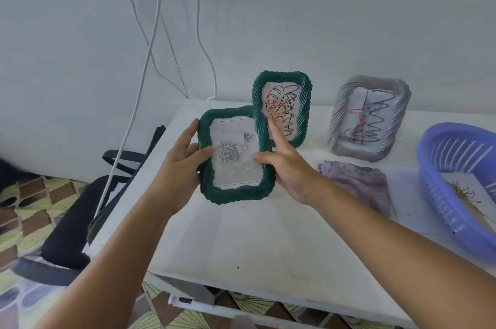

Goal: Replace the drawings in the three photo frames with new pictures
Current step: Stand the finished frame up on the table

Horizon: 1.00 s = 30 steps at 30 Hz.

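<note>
Both hands are gripping the near green frame (pixel 237 155) above the desk (pixel 241 234). The left hand (pixel 178 161) is clasping its left edge with the thumb lying across the glass; the right hand (pixel 287 165) is holding its right edge, thumb on the glass and index finger pointing up along the side. This frame is showing a pale rose picture (pixel 234 153), faint and hard to read through glare. Behind this frame, a second green frame (pixel 283 107) is standing upright on the desk with a scribbled drawing, its lower left corner hidden by the held frame and the right hand. To the right of the held frame, a grey frame (pixel 369 118) is leaning back, blurred. Right of the held frame and nearer, a purple cloth (pixel 359 183) is lying flat, and beyond it a blue basket (pixel 440 167), cut off by the picture's edge, is holding paper (pixel 467 191) only partly visible.
</note>
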### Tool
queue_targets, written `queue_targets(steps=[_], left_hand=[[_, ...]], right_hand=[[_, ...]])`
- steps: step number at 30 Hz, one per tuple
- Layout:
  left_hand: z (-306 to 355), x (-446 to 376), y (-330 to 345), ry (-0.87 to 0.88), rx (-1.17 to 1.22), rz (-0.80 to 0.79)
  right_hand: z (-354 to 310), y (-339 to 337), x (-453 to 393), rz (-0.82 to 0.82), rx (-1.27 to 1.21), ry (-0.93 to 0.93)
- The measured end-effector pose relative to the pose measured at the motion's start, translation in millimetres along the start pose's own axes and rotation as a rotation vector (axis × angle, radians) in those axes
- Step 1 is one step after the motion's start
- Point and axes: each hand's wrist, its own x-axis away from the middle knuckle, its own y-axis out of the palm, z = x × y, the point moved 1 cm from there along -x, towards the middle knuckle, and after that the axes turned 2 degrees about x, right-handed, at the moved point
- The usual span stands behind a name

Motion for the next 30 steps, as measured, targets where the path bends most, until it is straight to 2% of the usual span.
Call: queue_targets(steps=[10,15,23,30], left_hand=[[23,-10,-38,0.037,-0.092,-0.107],[32,-43,-56,0.054,-0.095,-0.066],[34,-99,-74,0.070,-0.199,0.037],[24,-116,-82,0.088,-0.258,0.081]], right_hand=[[-15,25,-44,-0.084,0.128,-0.113],[-27,35,-89,-0.118,0.168,-0.099],[-20,45,-151,-0.082,0.173,-0.113],[-12,47,-175,-0.072,0.155,-0.121]])
